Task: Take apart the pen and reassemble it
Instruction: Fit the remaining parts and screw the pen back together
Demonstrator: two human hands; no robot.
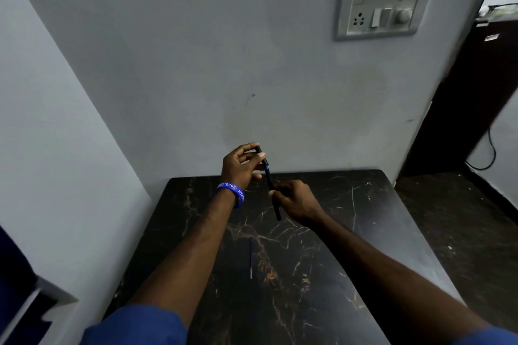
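Holding pen point(271, 185) over black marble table point(350, 232), grey wall point(224, 64)

Both bare forearms reach forward and converge; the left hand point(241, 165) is raised farther, fingers pinched closed, wrist banded; the right hand point(294, 199) sits nearer and lower, fist-curled.

A plain indoor room; painted wall point(196, 64) with switchboard point(384, 0); dark marble table point(350, 218) in the corner.
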